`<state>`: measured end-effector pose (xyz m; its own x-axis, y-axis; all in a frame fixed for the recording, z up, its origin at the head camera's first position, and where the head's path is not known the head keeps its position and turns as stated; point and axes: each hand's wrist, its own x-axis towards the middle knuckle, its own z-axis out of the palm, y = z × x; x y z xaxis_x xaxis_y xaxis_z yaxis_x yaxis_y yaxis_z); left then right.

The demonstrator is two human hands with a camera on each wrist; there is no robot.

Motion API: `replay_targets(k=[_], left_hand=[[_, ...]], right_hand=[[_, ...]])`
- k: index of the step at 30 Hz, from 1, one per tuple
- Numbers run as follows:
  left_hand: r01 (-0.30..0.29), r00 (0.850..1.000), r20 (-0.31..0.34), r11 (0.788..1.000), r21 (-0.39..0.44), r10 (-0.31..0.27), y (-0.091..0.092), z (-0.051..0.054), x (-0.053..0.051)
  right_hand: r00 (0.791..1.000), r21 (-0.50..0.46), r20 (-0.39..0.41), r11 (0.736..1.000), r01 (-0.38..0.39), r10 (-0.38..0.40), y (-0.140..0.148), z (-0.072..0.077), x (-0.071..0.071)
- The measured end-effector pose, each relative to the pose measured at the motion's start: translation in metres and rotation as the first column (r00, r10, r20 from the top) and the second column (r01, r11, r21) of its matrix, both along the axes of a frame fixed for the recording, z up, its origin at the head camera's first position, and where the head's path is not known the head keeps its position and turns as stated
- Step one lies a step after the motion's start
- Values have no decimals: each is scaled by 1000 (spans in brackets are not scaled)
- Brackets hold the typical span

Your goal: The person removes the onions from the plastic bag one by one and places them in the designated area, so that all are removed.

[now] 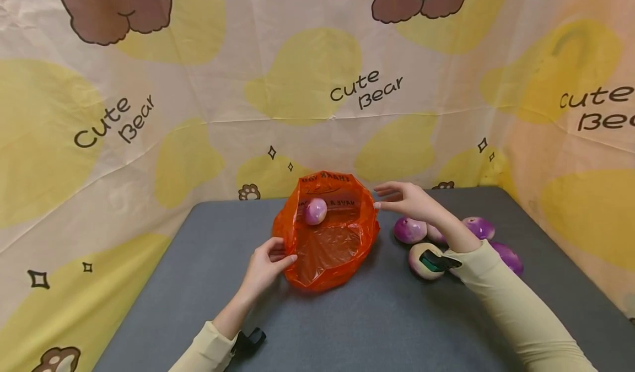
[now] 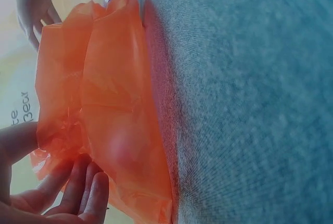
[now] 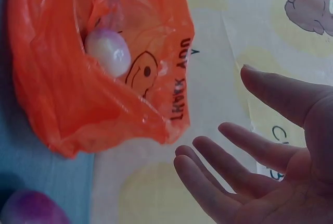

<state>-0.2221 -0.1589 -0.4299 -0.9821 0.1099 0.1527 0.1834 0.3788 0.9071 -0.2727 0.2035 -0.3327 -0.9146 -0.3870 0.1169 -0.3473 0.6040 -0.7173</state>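
Note:
An orange-red plastic bag (image 1: 327, 275) with dark print stands on the table, its mouth wide and facing me. My left hand (image 1: 265, 264) pinches the bag's left rim, thumb on the inner side and fingers outside; the left wrist view shows the fingers against the film. Within the bag's mouth is a round purple-and-white vegetable (image 3: 108, 52), like a turnip or onion; whether it rests or is falling I cannot tell. My right hand (image 1: 409, 200) is at the bag's right rim with its fingers spread. In the right wrist view that hand (image 3: 260, 166) holds nothing.
Several similar purple-and-white vegetables (image 1: 410, 230) lie together on the grey table (image 1: 223, 223), right of the bag and partly behind the right forearm. A printed cloth (image 1: 297, 96) hangs behind the table and along its right side.

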Motion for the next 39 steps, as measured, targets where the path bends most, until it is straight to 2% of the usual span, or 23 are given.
replay_targets(k=[9,16,21,30,39], left_hand=[[3,1000,-28,1000,-4,-3,-1,-2,0],[5,1000,7,1000,-6,-5,-1,-1,0],[12,1000,12,1000,4,-12,-3,0,-1],[7,1000,22,1000,9,-7,-4,2,1],[16,1000,11,1000,4,-16,-6,0,1]], right_hand=[[1000,-19,31,1000,0,1,-28,0,-17],[999,-20,27,999,-34,34,-52,-1,-33],[999,-26,42,999,-25,26,-70,-5,-44],[995,-27,95,1000,7,-4,-101,-23,-63],[991,-28,125,998,48,-44,-117,-44,-83]])
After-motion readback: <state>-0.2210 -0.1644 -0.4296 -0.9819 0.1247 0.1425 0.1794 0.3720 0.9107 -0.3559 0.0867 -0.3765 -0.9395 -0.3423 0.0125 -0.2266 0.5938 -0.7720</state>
